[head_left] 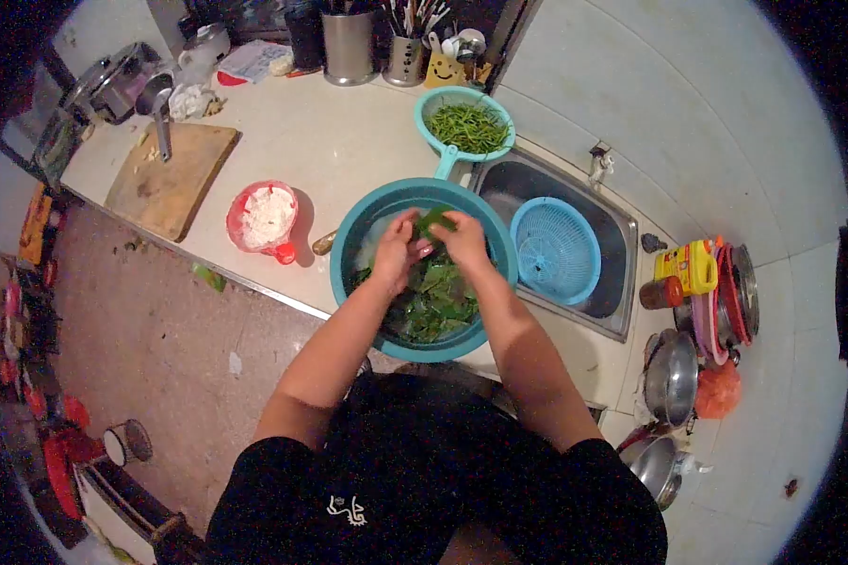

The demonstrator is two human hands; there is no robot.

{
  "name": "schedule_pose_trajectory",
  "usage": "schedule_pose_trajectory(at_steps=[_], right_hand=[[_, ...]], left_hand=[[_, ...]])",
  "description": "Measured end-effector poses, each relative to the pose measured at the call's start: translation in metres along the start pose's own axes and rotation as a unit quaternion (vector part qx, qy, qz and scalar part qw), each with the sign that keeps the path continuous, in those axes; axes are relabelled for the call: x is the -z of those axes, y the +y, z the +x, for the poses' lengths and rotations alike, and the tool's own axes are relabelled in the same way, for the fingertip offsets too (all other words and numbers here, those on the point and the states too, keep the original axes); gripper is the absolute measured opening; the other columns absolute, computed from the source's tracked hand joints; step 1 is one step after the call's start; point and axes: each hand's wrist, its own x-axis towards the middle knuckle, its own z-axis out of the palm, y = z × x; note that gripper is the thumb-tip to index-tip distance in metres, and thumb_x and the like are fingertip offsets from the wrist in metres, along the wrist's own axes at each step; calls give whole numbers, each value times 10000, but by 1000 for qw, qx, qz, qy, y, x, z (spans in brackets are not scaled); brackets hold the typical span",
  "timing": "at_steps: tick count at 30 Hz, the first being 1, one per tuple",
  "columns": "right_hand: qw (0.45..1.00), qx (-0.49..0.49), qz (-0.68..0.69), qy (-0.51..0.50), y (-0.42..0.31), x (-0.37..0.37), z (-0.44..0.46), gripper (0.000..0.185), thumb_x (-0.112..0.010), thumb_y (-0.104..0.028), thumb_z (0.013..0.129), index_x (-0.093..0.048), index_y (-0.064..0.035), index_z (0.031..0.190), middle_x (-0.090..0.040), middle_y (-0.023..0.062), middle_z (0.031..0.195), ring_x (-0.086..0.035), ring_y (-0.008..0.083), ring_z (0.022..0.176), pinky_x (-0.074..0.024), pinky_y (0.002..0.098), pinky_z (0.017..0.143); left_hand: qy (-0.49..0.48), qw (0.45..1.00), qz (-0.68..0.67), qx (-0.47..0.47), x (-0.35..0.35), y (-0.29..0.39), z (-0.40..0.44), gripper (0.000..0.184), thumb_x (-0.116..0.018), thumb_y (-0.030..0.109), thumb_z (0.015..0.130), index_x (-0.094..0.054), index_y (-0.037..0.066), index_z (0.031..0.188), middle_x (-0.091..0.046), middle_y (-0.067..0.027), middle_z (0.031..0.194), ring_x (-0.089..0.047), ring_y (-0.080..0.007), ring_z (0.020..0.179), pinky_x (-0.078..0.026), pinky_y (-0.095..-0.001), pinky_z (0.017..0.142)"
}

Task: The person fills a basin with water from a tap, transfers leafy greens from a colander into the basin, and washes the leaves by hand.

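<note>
A large teal basin (347, 212) with water and dark green leaves (433, 306) stands on the counter in front of me. Over its far half, my left hand (400, 252) and my right hand (463, 243) work close together. Between their curled fingers is a green leaf (432, 222), gripped from both sides. Loose leaves float below my wrists. The fingertips partly hide one another.
A blue basket (554, 250) sits in the steel sink (622, 221) at the right. Behind the basin is a light teal strainer (426, 102) of green beans. Leftward are a red scoop (231, 226) of white powder and a cutting board (184, 193) with a ladle (163, 141).
</note>
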Motion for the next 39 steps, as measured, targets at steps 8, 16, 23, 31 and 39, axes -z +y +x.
schedule_pose_trajectory(at_steps=[8, 16, 23, 31, 39], right_hand=[[984, 4, -167, -57, 28, -27, 6, 356, -608, -85, 667, -497, -44, 1002, -556, 184, 936, -522, 343, 878, -414, 389, 737], [979, 18, -201, 2, 67, -39, 21, 375, -572, -61, 643, -526, -9, 1012, -564, 180, 932, -525, 314, 918, -415, 385, 773], [985, 12, -173, 19, 51, -25, 14, 315, -546, -47, 640, -573, -88, 951, -567, 166, 918, -546, 318, 822, -426, 396, 739], [979, 75, -189, -18, 55, -34, 5, 320, -517, -6, 629, -585, -75, 933, -574, 174, 868, -542, 327, 824, -427, 388, 737], [996, 45, -79, 13, 27, 7, 13, 470, -333, 144, 654, -535, -24, 1044, -537, 131, 1049, -559, 250, 859, -458, 328, 764]], left_hand=[[129, 934, 286, -171, 48, -25, 36, 276, -427, 130, 840, -434, 61, 1107, -471, -93, 1076, -479, -195, 942, -407, -310, 782], [148, 844, 443, -265, 46, -25, 30, 287, -503, 61, 748, -482, 27, 1033, -519, -145, 954, -523, -244, 858, -416, -330, 771], [109, 818, 484, -292, 25, -5, 22, 282, -483, 18, 720, -500, 38, 1001, -512, -146, 956, -518, -285, 849, -418, -369, 751], [-41, 600, 776, -189, 38, -11, 43, 251, -495, 74, 702, -559, 82, 944, -547, -171, 888, -526, -327, 851, -434, -420, 716], [76, 788, 552, -262, 36, 13, 35, 232, -483, 202, 810, -549, 41, 964, -580, -142, 922, -564, -257, 846, -438, -358, 706]])
